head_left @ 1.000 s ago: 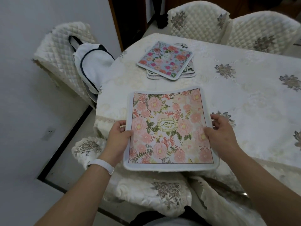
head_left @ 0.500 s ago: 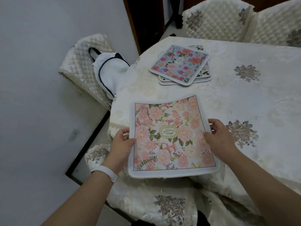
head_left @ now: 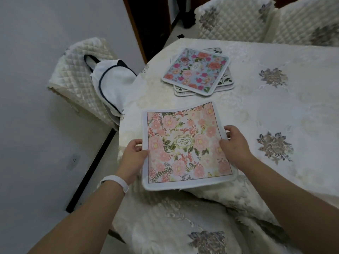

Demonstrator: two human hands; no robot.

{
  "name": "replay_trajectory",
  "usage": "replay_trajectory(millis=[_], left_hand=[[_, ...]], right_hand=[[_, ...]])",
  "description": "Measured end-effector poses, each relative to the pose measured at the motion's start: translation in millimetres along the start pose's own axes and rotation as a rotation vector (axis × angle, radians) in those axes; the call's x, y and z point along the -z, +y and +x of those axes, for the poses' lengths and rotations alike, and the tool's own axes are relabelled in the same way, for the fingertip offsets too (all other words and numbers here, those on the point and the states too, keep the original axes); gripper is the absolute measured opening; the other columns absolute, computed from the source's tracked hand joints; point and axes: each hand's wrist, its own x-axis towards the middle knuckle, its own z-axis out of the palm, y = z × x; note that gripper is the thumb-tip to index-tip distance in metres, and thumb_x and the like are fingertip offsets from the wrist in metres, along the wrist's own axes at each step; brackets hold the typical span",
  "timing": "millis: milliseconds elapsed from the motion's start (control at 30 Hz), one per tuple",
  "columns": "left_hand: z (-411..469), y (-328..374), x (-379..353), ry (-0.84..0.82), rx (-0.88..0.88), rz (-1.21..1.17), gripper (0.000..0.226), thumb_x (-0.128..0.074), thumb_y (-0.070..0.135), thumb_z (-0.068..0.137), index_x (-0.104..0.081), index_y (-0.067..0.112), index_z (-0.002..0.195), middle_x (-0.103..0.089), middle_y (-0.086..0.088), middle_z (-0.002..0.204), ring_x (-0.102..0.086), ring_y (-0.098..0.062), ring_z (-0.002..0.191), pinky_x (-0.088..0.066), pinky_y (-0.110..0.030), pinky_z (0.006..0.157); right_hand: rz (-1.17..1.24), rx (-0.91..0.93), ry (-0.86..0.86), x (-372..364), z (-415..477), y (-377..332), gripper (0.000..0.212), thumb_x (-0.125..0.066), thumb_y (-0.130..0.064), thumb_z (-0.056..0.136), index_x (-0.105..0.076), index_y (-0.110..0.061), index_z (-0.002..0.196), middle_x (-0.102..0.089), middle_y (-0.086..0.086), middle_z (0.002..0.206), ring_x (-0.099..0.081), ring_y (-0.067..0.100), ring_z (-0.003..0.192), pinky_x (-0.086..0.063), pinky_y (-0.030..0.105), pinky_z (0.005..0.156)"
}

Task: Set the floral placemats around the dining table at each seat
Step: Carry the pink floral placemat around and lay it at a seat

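Pink placemat at the near edge of the table, its near side hanging just past the edge; left hand pinches its left border, thumb on top, and right hand grips the right border the same way. Stack of placemats, blue one on top, lies farther in, well apart. White bag rests on the chair to the left.
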Motion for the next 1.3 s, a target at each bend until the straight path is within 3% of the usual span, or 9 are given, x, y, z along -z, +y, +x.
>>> replay_trajectory(millis=[167, 333, 467, 600, 733, 867, 967, 1167, 1300], left_hand=[[43.2, -7.6, -5.5, -0.11, 0.016, 0.079, 0.024, -0.053, 0.0, 0.092, -0.053, 0.014, 0.11, -0.067, -0.006, 0.097, -0.068, -0.024, 0.083, -0.055, -0.037, 0.068], [66.5, -34.9, -20.0, -0.165, 0.121, 0.057, 0.025, -0.051, -0.002, 0.092, -0.05, 0.012, 0.113, -0.066, -0.011, 0.103, -0.068, -0.028, 0.088, -0.056, -0.038, 0.067], [68.3, -48.3, -27.6, -0.125, 0.176, 0.032, 0.025, -0.05, -0.004, 0.088, -0.051, 0.017, 0.102, -0.064, -0.012, 0.11, -0.066, -0.03, 0.095, -0.057, -0.048, 0.08], [62.7, -51.7, -37.9, -0.069, 0.175, 0.004, 0.032, -0.046, -0.007, 0.087, -0.05, 0.012, 0.113, -0.063, -0.008, 0.105, -0.064, -0.027, 0.094, -0.057, -0.042, 0.077], [57.7, -52.8, -50.9, -0.026, 0.204, -0.074, 0.036, -0.045, -0.007, 0.086, -0.05, 0.012, 0.117, -0.062, -0.009, 0.106, -0.063, -0.027, 0.093, -0.055, -0.038, 0.073], [53.8, -49.0, -64.9, -0.008, 0.212, -0.127, 0.035, -0.046, -0.003, 0.087, -0.049, 0.014, 0.117, -0.062, -0.007, 0.108, -0.062, -0.027, 0.094, -0.056, -0.045, 0.083], [41.7, -51.4, -82.1, -0.007, 0.216, -0.124, 0.029, -0.048, 0.002, 0.088, -0.052, 0.015, 0.114, -0.063, -0.008, 0.106, -0.063, -0.025, 0.091, -0.056, -0.044, 0.084], [10.0, -71.0, -107.1, -0.196, 0.267, -0.117, 0.028, -0.056, 0.006, 0.085, -0.051, 0.01, 0.112, -0.063, -0.016, 0.109, -0.064, -0.031, 0.095, -0.056, -0.05, 0.085], [5.0, -68.7, -107.0, -0.248, 0.259, -0.178, 0.035, -0.057, -0.004, 0.084, -0.049, 0.004, 0.117, -0.063, -0.018, 0.114, -0.065, -0.033, 0.1, -0.057, -0.05, 0.085]], right_hand=[[-0.051, -0.108, 0.008, -22.5, 1.0, 16.6, 0.045, -0.051, -0.01, 0.092, -0.043, -0.022, 0.134, -0.059, 0.001, 0.11, -0.061, 0.014, 0.078, -0.046, 0.027, 0.055], [-0.047, -0.245, 0.109, -26.3, -11.8, 37.0, 0.043, -0.055, -0.01, 0.091, -0.047, -0.019, 0.132, -0.055, -0.003, 0.093, -0.056, 0.013, 0.072, -0.041, 0.025, 0.056], [0.004, -0.362, 0.181, -27.6, -35.2, 56.6, 0.04, -0.056, -0.009, 0.089, -0.051, -0.016, 0.128, -0.055, 0.002, 0.089, -0.054, 0.015, 0.072, -0.043, 0.027, 0.058], [0.154, -0.506, 0.332, -32.1, -59.5, 74.1, 0.038, -0.057, -0.012, 0.085, -0.055, -0.017, 0.122, -0.059, 0.004, 0.098, -0.055, 0.016, 0.076, -0.042, 0.029, 0.062], [0.542, -0.624, 0.476, -44.9, -78.2, 76.9, 0.029, -0.062, -0.01, 0.085, -0.058, -0.012, 0.114, -0.062, 0.009, 0.099, -0.057, 0.019, 0.078, -0.048, 0.03, 0.067], [0.693, -0.578, 0.432, -63.5, -84.2, 70.9, 0.023, -0.062, 0.006, 0.083, -0.061, -0.004, 0.105, -0.068, 0.017, 0.098, -0.066, 0.023, 0.075, -0.057, 0.034, 0.066], [0.691, -0.527, 0.366, -72.4, -83.3, 64.1, 0.03, -0.062, 0.006, 0.084, -0.056, -0.005, 0.112, -0.067, 0.014, 0.103, -0.069, 0.027, 0.088, -0.06, 0.037, 0.072], [0.479, -0.394, 0.438, -65.0, -83.0, 57.7, 0.059, -0.06, 0.004, 0.085, -0.036, -0.025, 0.129, -0.06, -0.001, 0.108, -0.061, 0.017, 0.096, -0.055, 0.038, 0.079], [0.44, -0.362, 0.414, -51.7, -86.6, 66.1, 0.058, -0.057, 0.004, 0.084, -0.036, -0.025, 0.129, -0.062, -0.004, 0.106, -0.062, 0.019, 0.099, -0.054, 0.042, 0.084]])
